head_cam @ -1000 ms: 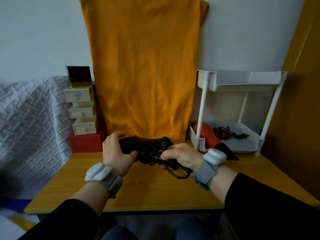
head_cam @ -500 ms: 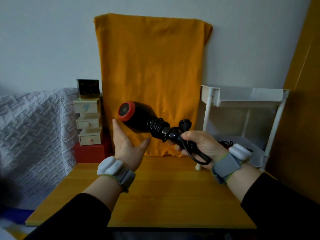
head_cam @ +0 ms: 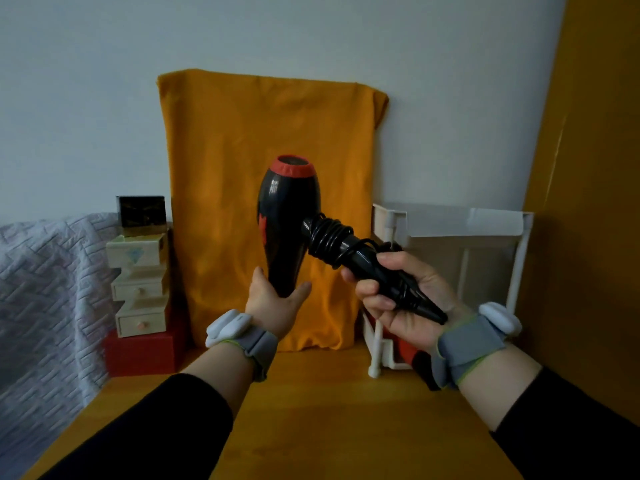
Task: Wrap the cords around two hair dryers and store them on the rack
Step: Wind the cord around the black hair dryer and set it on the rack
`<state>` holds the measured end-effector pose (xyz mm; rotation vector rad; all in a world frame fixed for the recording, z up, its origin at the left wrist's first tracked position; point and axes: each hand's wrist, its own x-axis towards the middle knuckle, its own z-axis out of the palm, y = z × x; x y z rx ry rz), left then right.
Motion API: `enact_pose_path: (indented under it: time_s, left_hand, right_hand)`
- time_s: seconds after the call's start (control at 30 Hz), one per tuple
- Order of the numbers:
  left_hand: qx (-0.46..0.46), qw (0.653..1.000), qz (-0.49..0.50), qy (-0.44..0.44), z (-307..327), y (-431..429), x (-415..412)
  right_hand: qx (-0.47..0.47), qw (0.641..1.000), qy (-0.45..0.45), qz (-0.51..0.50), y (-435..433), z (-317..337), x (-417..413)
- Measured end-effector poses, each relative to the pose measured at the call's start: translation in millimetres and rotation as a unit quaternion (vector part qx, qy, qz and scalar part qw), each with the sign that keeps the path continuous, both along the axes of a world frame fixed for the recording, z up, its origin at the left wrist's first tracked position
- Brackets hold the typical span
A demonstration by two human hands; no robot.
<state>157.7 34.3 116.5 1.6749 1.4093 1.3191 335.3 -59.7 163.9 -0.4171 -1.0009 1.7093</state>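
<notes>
The black hair dryer [head_cam: 289, 220] has come up off the table [head_cam: 332, 410] and now stands nozzle-down in the air, its cord [head_cam: 330, 242] coiled round the handle. The right hand [head_cam: 398, 299] is clenched on that handle; the left hand [head_cam: 273, 303] cups the nozzle, open. Next, I'd guess, is the white rack [head_cam: 450, 223] just beside it.

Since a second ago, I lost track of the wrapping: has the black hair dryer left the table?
Yes. The black hair dryer has risen off the wooden table; it is now held up before the orange cloth, right hand gripping its handle, left hand under its body.
</notes>
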Motion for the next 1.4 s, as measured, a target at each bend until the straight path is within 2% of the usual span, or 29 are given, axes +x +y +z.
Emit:
enact_pose_path:
  time_s: [0.1,0.27,0.37,0.5,0.63,0.83,1.0,1.17,1.23,1.33,1.4]
  left_hand:
    - [0.027,1.000,-0.004,0.011,9,4,10]
    - [0.082,0.994,0.041,0.064,31,14,29]
    - [0.110,0.991,0.028,0.068,44,20,41]
    - [0.156,0.983,0.030,0.088,62,29,58]
    - [0.203,0.971,0.040,0.124,87,40,78]
    - [0.230,0.946,0.032,0.225,130,56,111]
    - [0.196,0.920,0.025,0.338,158,63,136]
    - [0.155,0.899,-0.004,0.410,176,75,158]
    - [0.150,0.907,-0.032,0.393,178,80,166]
    - [0.148,0.904,-0.047,0.397,179,87,175]
    - [0.157,0.902,-0.055,0.398,178,93,184]
  right_hand:
    - [0.005,0.999,0.032,-0.002,-5,8,12]
    - [0.014,0.997,0.073,-0.013,-6,19,39]
    - [0.018,0.997,0.070,-0.028,-6,26,61]
    - [0.010,0.993,-0.032,-0.117,-10,46,93]
    - [0.001,0.965,-0.152,-0.213,-11,69,125]
    - [-0.018,0.924,-0.250,-0.291,-5,90,165]
    - [-0.075,0.829,-0.399,-0.383,6,110,195]
    - [-0.095,0.774,-0.451,-0.435,19,126,215]
    - [-0.093,0.722,-0.520,-0.448,25,127,221]
    - [-0.064,0.611,-0.655,-0.439,30,125,222]
    - [-0.051,0.576,-0.698,-0.422,33,122,221]
